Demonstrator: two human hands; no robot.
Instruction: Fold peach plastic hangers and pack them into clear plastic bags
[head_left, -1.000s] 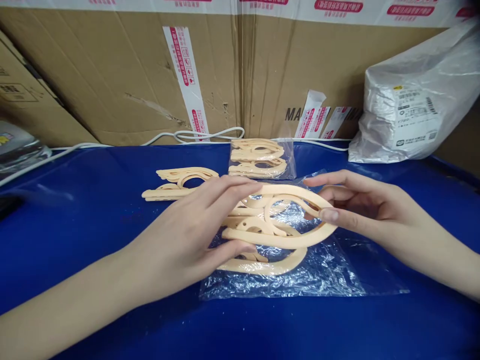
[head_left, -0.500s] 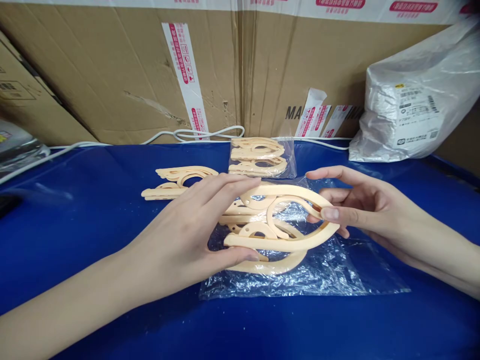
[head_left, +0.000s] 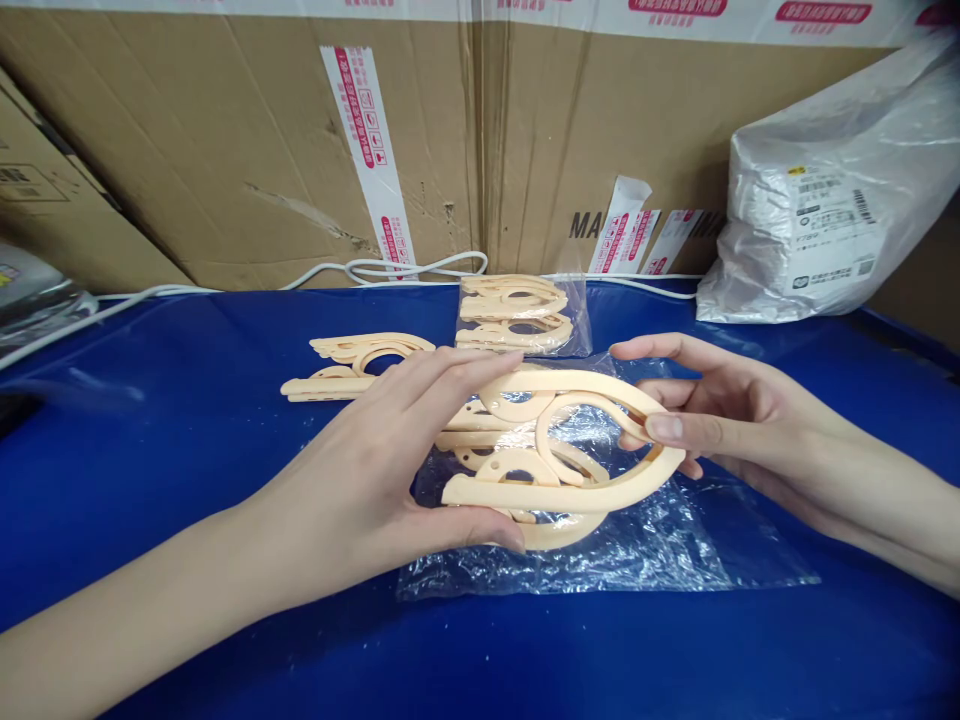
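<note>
Between both hands is a cream plastic folding hanger (head_left: 585,492), folded into a loop. My left hand (head_left: 382,455) grips its left end, with the fingers over the upper arm and the thumb along the lower edge. My right hand (head_left: 720,420) pinches the curved right end between thumb and fingers. Under it lies a clear plastic bag (head_left: 652,560) with more cream hangers showing through or on it; which, I cannot tell. Beyond my left hand, another folded hanger (head_left: 330,386) rests on the blue surface, partly covered by the fingers.
Behind the hands, a small clear bag of folded hangers (head_left: 517,305) lies on the blue table (head_left: 225,640). Cardboard boxes (head_left: 247,130) stand along the back, with a white cable (head_left: 420,268) before them. A white plastic-wrapped parcel (head_left: 795,220) sits at the back right.
The lower arm of the held hanger has swung slightly down and left, widening the loop a little. Both hands keep their hold and have barely moved.
</note>
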